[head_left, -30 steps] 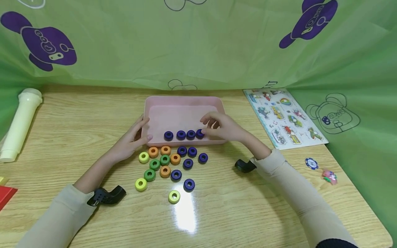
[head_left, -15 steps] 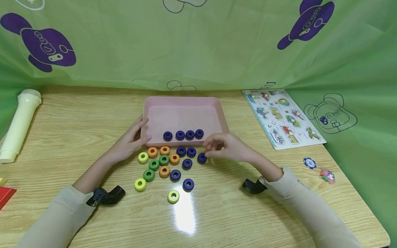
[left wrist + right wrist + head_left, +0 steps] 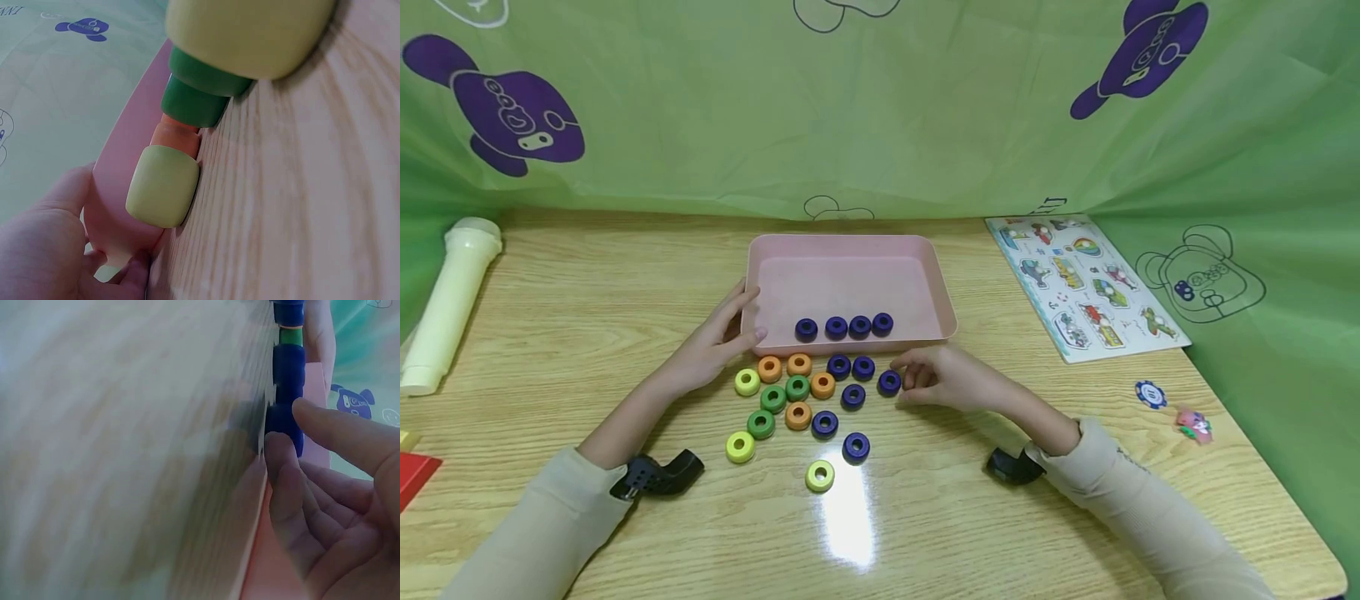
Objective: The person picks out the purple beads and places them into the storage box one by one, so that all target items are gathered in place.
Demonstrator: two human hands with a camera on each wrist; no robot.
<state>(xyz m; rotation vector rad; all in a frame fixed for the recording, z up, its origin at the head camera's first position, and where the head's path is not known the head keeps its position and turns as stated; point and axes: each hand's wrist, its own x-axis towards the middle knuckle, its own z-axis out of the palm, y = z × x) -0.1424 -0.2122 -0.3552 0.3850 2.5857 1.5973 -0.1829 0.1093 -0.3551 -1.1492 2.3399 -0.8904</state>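
My left hand holds the left side of a pink tray, its fingertips over the rim. The tray's corner lies between thumb and fingers in the left wrist view. Several dark blue rings sit in a row along the tray's near wall. In front of the tray, my right hand pinches a dark blue ring on the table. Thumb and forefinger lie on opposite sides of this ring in the right wrist view. More blue rings, orange rings, green rings and yellow rings lie beside it.
A picture puzzle board lies at the back right, with a poker chip and a small pink trinket nearer. On the far left is a pale yellow cylinder. Green printed cloth encloses the table's back and sides.
My right hand has left the row of blue rings in the tray and come down toward me, to a ring on the table. My left hand stays on the tray.
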